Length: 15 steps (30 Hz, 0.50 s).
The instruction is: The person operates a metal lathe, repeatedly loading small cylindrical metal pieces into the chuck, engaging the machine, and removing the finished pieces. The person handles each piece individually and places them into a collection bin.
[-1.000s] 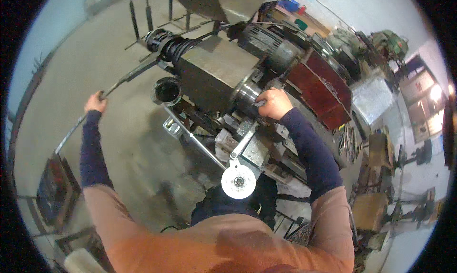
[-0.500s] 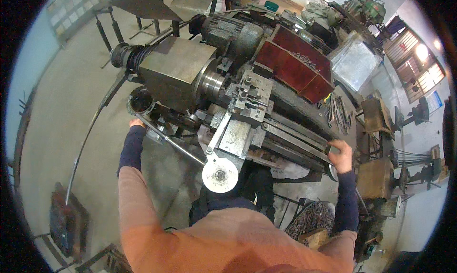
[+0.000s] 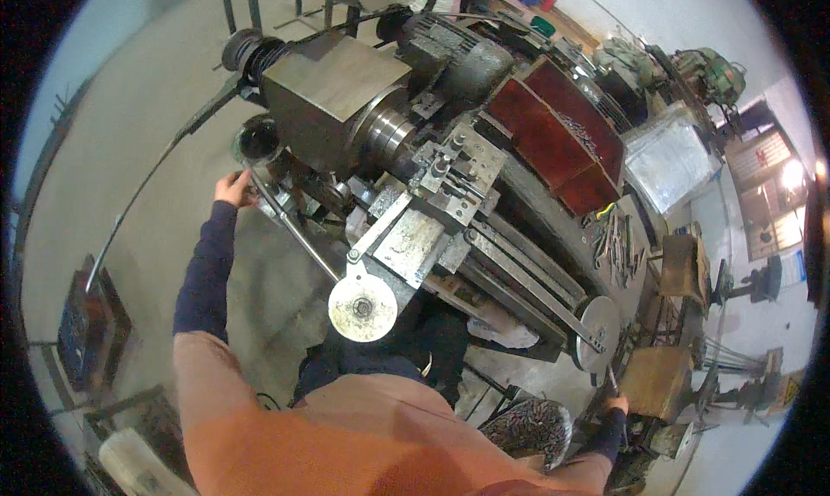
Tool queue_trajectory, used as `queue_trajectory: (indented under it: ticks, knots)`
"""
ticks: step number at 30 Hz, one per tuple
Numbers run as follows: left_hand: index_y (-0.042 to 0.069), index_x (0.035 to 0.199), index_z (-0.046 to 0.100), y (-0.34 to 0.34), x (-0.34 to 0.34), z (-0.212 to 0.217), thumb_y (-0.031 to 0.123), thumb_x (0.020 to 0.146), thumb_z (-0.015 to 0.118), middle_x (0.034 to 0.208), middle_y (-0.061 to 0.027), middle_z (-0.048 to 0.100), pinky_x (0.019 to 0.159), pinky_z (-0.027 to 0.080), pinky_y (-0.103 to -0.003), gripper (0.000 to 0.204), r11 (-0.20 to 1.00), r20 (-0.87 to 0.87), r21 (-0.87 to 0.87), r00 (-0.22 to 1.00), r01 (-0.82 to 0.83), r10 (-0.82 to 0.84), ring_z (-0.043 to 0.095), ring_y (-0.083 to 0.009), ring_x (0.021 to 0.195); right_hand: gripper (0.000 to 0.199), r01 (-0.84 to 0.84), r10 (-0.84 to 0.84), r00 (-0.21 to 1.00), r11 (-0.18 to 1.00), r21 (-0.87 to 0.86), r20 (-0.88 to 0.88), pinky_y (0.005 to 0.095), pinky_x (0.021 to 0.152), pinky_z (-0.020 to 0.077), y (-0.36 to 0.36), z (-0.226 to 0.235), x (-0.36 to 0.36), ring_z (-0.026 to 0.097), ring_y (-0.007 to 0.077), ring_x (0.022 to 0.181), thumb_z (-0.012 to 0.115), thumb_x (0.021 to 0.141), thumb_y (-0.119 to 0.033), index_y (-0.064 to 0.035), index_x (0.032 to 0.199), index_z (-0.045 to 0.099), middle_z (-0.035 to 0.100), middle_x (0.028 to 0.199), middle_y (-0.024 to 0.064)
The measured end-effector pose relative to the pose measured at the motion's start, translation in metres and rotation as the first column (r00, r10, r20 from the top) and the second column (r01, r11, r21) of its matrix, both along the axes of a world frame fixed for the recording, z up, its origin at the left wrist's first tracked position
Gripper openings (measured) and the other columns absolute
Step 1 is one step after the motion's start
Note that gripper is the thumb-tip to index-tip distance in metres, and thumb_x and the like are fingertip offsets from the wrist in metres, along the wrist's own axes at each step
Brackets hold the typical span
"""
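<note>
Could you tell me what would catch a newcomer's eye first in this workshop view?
A big grey metal lathe fills the middle, with a pale round handwheel at its near edge. The left hand rests by the lathe's left end, while the right hand grips a thin tool far out at the lower right. Red boxes sit behind.

One lathe (image 3: 406, 150), two handwheels (image 3: 362, 307) (both round), two hands (image 3: 233, 187)

L hand (image 3: 232, 187) stretched fwd-left, R hand (image 3: 616, 405) out low right.
</note>
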State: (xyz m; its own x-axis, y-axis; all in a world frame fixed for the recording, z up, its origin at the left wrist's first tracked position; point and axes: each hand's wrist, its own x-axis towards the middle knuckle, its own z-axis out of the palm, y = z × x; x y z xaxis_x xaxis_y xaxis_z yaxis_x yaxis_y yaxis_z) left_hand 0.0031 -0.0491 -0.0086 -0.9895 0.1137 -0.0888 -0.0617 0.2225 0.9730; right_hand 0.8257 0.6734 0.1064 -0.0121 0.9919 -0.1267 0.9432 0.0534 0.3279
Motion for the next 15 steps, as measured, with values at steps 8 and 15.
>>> queue_trajectory:
  ticks: [8, 15]
  knots:
    - [-0.007, 0.093, 0.042, 0.088, 0.018, 0.033, 0.000, 0.073, 0.050, 0.066, -0.0196, 0.058, 0.040, 0.051, -0.034, 0.023, 0.881, 0.249, 0.254, 0.907, -0.399, 0.339, 0.058, -0.0260, 0.044, 0.039, 0.227, -0.205, 0.963, 0.967, 0.115, -0.176, 0.0408, 0.081, 0.0470, -0.074, -0.014, -0.025, 0.058, 0.0339, 0.096, 0.067, 0.064, -0.023, 0.0002, 0.095, 0.062, 0.061, 0.100, 0.0202]
    - [-0.009, 0.090, 0.041, 0.063, 0.001, -0.011, 0.001, 0.072, 0.049, 0.066, -0.0180, 0.060, 0.040, 0.046, -0.031, 0.021, 0.944, 0.071, 0.096, 0.948, -0.316, 0.310, 0.061, -0.0257, 0.049, 0.037, 0.269, -0.221, 0.945, 0.945, 0.188, -0.240, 0.0450, 0.074, 0.0476, -0.163, -0.021, -0.052, 0.060, 0.0373, 0.084, 0.068, 0.064, -0.032, -0.0024, 0.085, 0.065, 0.064, 0.089, 0.0196]
